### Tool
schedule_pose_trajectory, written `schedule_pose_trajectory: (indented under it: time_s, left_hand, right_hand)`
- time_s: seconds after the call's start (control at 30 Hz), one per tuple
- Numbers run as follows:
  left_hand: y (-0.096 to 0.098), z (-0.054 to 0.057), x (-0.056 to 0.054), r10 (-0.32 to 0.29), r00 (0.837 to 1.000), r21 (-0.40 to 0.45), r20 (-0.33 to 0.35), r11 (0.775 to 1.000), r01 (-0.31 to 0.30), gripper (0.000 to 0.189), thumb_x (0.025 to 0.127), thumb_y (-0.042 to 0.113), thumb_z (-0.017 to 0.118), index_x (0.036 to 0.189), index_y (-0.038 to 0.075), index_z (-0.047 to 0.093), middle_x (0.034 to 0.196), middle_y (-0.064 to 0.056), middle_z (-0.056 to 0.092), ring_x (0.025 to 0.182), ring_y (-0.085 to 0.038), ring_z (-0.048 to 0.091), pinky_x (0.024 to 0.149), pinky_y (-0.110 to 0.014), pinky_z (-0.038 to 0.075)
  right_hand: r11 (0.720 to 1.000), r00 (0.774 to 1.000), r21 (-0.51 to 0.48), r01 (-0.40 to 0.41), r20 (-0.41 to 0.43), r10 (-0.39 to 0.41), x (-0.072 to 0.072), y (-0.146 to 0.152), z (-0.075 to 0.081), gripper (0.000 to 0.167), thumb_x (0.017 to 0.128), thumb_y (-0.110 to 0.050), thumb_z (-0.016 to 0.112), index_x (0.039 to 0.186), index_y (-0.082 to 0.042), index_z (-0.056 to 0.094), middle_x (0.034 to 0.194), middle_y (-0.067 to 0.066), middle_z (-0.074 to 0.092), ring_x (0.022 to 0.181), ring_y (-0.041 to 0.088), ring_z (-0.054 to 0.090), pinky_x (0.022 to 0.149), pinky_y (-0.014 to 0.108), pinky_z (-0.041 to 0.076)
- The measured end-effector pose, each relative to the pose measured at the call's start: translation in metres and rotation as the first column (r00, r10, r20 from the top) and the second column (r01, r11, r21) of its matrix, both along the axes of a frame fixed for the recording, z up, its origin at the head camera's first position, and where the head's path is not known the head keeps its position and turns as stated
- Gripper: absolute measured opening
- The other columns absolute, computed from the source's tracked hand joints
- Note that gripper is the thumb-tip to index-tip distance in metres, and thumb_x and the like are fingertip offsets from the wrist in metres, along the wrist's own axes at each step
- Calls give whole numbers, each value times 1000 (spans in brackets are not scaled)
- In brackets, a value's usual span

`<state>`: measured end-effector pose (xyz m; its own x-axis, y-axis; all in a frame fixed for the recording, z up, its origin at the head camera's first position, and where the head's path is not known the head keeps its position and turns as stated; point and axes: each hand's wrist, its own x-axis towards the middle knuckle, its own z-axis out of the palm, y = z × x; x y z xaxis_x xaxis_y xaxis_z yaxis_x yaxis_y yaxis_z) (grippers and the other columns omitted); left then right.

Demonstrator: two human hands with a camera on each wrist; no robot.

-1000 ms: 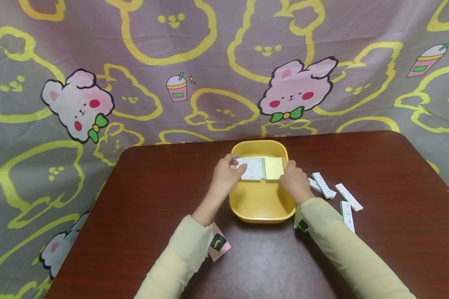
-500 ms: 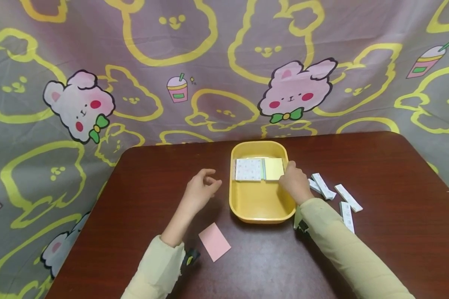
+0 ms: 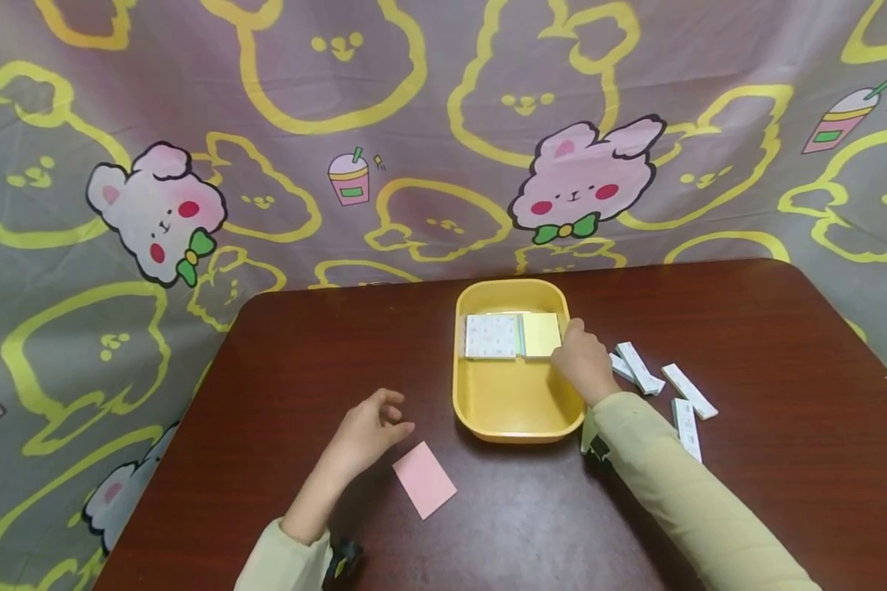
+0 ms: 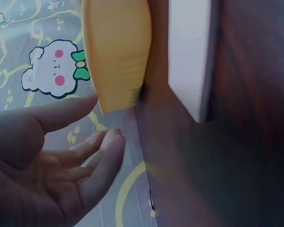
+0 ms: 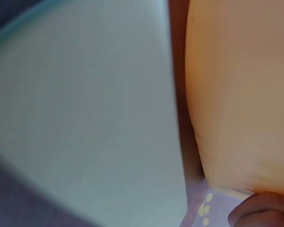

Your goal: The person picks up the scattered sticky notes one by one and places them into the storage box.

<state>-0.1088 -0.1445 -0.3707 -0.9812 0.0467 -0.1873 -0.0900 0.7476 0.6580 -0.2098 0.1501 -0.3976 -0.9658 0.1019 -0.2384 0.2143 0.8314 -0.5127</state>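
My right hand (image 3: 582, 359) grips the right rim of the yellow plastic basin (image 3: 517, 402); its fingers show at the basin's edge in the right wrist view. Inside the basin's far half lie a pad with a pale printed pattern (image 3: 491, 336) and a yellow sticky note pad (image 3: 541, 334), side by side with thin green and blue edges between them. My left hand (image 3: 365, 431) holds nothing, its fingers loosely bent, just up and left of a pink sticky note pad (image 3: 425, 480) on the table. In the left wrist view, a thick pale slab (image 4: 189, 52) stands out beyond the fingers.
Several narrow white printed strips (image 3: 686, 390) lie on the table right of the basin, some overlapping. A pale green pad (image 3: 587, 439) is partly hidden under the right cuff. A patterned cloth (image 3: 429, 123) hangs behind the brown table (image 3: 303, 353).
My left hand has left the patterned pad in the basin and moved left and toward me, beside the pink pad. My right hand and the basin have stayed in place.
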Motion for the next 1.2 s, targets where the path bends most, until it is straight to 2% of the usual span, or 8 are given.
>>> schedule_pose_trajectory:
  time_s: [0.2,0.37,0.47,0.57,0.73,0.9,1.07,1.2]
  left_hand:
    - [-3,-10,13,-76,997,-95,6,993,77,28,74,12,78,97,2,66,88,-10,66,80,-18,59,70,-33,48]
    - [1,-20,19,-112,993,-168,23,979,115,37,70,16,80,99,1,63,85,-8,63,78,-19,57,68,-35,46]
    - [5,-26,21,-116,993,-224,34,967,120,43,69,19,81,102,0,61,85,-9,60,78,-22,57,67,-38,46]
    - [9,-30,22,-115,993,-287,15,951,114,46,68,20,83,103,0,59,86,-12,59,81,-28,59,67,-42,47]
    - [15,-30,24,-120,993,-353,-17,929,106,45,68,20,84,99,1,59,85,-13,60,81,-31,61,66,-44,48]
    - [16,-30,23,-116,993,-368,-13,924,103,40,68,20,84,93,2,59,81,-11,58,78,-29,60,65,-42,48]
    - [15,-31,23,-108,994,-346,-4,933,100,36,67,20,84,88,4,60,77,-8,55,72,-24,56,61,-39,45]
    - [15,-32,24,-105,994,-317,-21,944,92,37,65,17,85,87,7,56,76,-7,52,70,-22,51,57,-36,41]
  right_hand:
    - [1000,1000,-4,1,7,-1,0,0,1,39,86,-12,45,118,9,38,99,33,60,78,39,59,64,46,45]
    - [1000,1000,2,6,-6,-6,1,0,0,37,85,-12,46,115,8,39,100,34,60,83,43,61,66,48,46]
    - [1000,1000,2,2,-7,-2,1,-1,0,37,85,-12,45,115,9,39,101,34,60,85,44,61,67,49,46]
    - [1000,1000,0,-4,-3,4,0,-1,-1,38,86,-12,45,117,9,38,101,34,60,83,43,61,65,48,46]
    - [1000,1000,-2,2,-8,-2,0,0,-1,40,85,-12,45,118,9,38,102,35,60,86,45,61,66,49,46]
    - [1000,1000,-11,5,-8,-5,0,1,-2,43,85,-13,45,121,9,37,105,35,60,90,47,61,67,50,47]
    - [1000,1000,-14,2,-5,-2,1,1,-1,43,86,-12,45,122,9,37,104,35,60,88,45,61,66,49,47]
    - [1000,1000,-17,0,-12,0,1,1,0,43,85,-12,45,122,10,37,104,35,60,88,46,61,66,49,46]
